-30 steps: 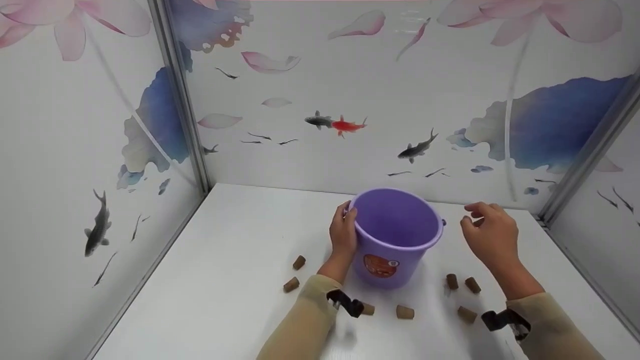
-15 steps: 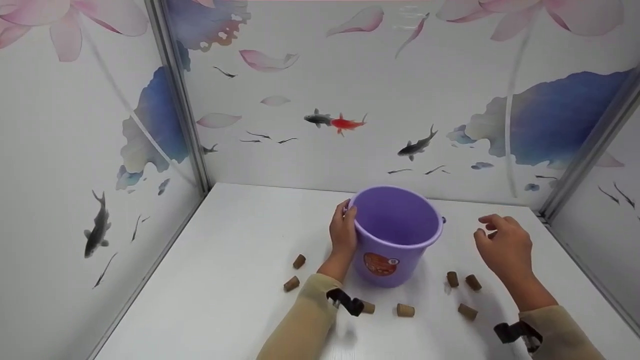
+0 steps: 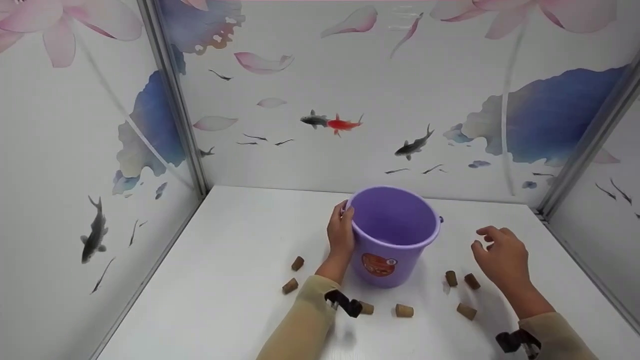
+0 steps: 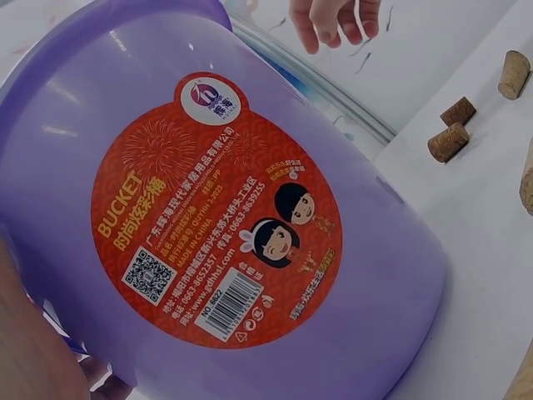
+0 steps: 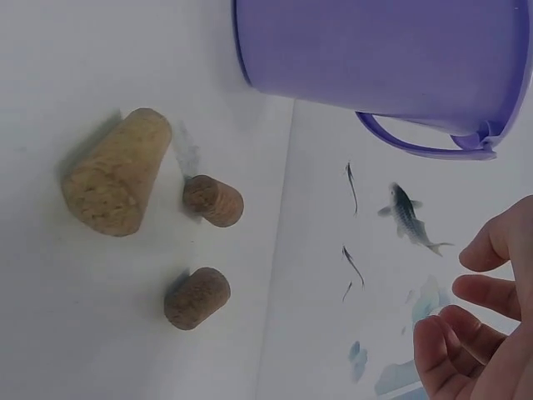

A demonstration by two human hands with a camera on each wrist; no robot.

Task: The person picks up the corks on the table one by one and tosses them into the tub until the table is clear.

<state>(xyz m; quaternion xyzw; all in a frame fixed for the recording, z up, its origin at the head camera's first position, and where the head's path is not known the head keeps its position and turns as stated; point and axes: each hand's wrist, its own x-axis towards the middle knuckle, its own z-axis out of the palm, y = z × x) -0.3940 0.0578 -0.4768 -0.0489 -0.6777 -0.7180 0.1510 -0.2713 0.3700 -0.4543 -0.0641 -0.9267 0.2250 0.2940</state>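
Observation:
A purple plastic bucket [image 3: 407, 265] with a red label [image 4: 221, 212] stands upright on the white table. My left hand [image 3: 341, 232] grips its left side at the rim, thumb on the near wall and the other fingers partly hidden behind. In the right wrist view, the bucket's handle [image 5: 416, 150] hangs down along the side. To the right of the bucket my right hand [image 3: 504, 257] hovers over the table, fingers loosely bent and holding nothing. Below it lie three corks, one of them a larger tapered cork [image 5: 118, 175] beside a smaller cork [image 5: 213, 200].
Several more corks lie around the bucket: a cork [image 3: 298, 263] and another cork [image 3: 290, 286] to the left, a cork [image 3: 404, 310] in front. One cork [image 3: 367, 308] is partly covered by the left wrist camera. Printed white panels [image 3: 270, 165] wall in the back and sides.
My right hand has moved away from the bucket, to the right and a little toward me. The left hand stays on the bucket, and the corks lie where they were.

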